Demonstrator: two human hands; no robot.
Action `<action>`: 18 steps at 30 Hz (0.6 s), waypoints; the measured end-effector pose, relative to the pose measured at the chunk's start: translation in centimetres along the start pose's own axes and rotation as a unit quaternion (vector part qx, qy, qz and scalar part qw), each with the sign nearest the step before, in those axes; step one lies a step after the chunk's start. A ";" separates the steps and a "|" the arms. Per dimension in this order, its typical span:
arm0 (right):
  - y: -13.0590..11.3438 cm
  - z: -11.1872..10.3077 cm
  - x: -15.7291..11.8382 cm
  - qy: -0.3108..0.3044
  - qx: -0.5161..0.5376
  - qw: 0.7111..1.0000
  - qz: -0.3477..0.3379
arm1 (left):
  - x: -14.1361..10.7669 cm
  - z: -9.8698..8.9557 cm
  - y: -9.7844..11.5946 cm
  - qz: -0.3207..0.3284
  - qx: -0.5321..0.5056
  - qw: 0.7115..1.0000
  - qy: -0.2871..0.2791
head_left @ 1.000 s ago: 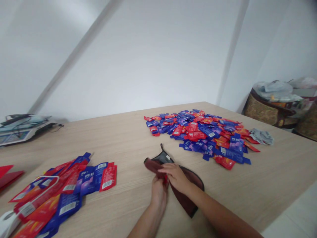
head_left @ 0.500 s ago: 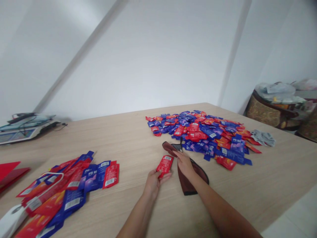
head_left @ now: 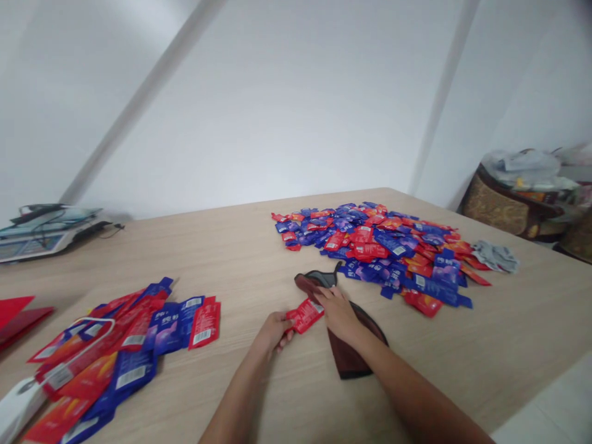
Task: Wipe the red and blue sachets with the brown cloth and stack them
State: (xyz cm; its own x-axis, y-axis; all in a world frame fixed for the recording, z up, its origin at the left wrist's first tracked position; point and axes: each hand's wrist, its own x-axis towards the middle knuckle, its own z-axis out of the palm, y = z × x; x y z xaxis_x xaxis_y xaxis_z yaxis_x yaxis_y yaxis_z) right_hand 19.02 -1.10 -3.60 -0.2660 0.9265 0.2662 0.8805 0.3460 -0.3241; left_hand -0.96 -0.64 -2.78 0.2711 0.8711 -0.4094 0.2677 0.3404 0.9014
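My left hand [head_left: 276, 331] pinches the left end of a small red sachet [head_left: 306, 316], printed in white, just above the table. My right hand [head_left: 340, 311] is closed over the middle of a dark brown fabric piece with black edging [head_left: 345, 354], hiding part of it. Its fingertips are by the sachet's right end; whether that end touches the fabric or goes under it, I cannot tell. The fabric's narrower, black-edged upper part [head_left: 319, 279] points away from me, showing a grey inner side.
A large heap of red and blue sachets [head_left: 370, 243] lies at the right, beside a grey cloth [head_left: 496, 256]. More sachets [head_left: 134, 342] lie at the left with a white tag [head_left: 21, 401]. A scale [head_left: 46, 240] and red folder [head_left: 23, 327] are farther left.
The red sachet has turned from nearly upright to slanting sideways, and its right end has come to my right hand's fingers. My left hand has shifted left to the sachet's end.
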 end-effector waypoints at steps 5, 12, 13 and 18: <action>1.0 -1.0 0.2 0.047 0.005 0.998 0.042 | 0.4 -1.4 -0.3 0.006 0.039 0.999 0.035; -7.5 1.1 -2.1 0.011 -0.037 0.996 -0.077 | 1.4 -0.7 -0.7 -0.018 -0.012 0.999 0.043; -7.6 1.3 -2.0 -0.001 -0.048 0.996 -0.074 | 1.4 -0.7 -0.6 -0.026 -0.016 0.999 0.039; -2.5 0.2 -0.4 0.000 -0.103 0.994 0.044 | 0.8 -1.1 0.0 -0.043 -0.030 0.999 0.015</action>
State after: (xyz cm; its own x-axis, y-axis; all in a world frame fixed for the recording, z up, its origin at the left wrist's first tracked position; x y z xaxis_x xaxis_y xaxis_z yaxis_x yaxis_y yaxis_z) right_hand 16.88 -2.29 -3.08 -0.1838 0.9521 0.2445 0.9622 0.2251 -0.1533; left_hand -1.72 0.44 -2.93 0.2222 0.8477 -0.4816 0.2320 0.4338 0.8706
